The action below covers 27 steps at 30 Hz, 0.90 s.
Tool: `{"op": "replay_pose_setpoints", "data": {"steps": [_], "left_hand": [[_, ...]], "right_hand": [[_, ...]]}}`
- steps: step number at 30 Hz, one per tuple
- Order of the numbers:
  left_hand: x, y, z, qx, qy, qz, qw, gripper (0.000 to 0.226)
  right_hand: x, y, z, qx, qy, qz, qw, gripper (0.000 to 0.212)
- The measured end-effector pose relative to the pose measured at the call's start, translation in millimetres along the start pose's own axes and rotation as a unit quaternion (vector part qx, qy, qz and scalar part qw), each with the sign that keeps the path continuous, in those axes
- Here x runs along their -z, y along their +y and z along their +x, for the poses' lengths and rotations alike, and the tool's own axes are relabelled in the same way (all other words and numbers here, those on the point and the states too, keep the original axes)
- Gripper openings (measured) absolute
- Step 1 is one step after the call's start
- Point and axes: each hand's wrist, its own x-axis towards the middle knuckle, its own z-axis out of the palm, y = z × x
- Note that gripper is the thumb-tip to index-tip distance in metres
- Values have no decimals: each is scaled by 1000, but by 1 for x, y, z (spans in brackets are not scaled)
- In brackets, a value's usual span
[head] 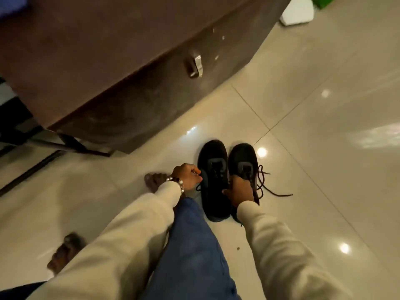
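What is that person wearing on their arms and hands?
Both arms are in long, loose cream sleeves, the left sleeve and the right sleeve, each ending at the wrist. The left hand has a bracelet of white and dark beads at its wrist. The right hand wears no glove or bracelet.

Glossy cream floor [303,105] tiles, crossed by thin grout lines, carried 3 round glints of light. A brown cabinet [108,61] filled the upper left, its corner resting on the tiles, with 1 metal handle [194,66] on the side face. Under its left end ran dark bars [28,135], blurred. A white block [297,11] sat at the top right, touching a green thing [323,1] cut by the edge. A blue patch [10,5] showed at the top left. A small speck [238,248] lay on the tiles.
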Motion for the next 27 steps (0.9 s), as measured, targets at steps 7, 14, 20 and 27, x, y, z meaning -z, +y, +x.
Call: {"op": "replay_pose_setpoints", "data": {"steps": [7,14,20,27], "left_hand": [[-25,-22,26,8,-107,-4,994,49],[3,2,-1,-9,-105,-10,994,54],[52,60,-70,-75,-57,23,995,50],[87,114,-181,-144,37,78,986,46]], "right_hand": [[-35,0,19,60,47,-174,982,24],[-4,-15,3,116,76,-178,974,23],[65,-47,-44,152,111,-159,969,21],[145,-70,-131,165,161,-66,971,28]]}}
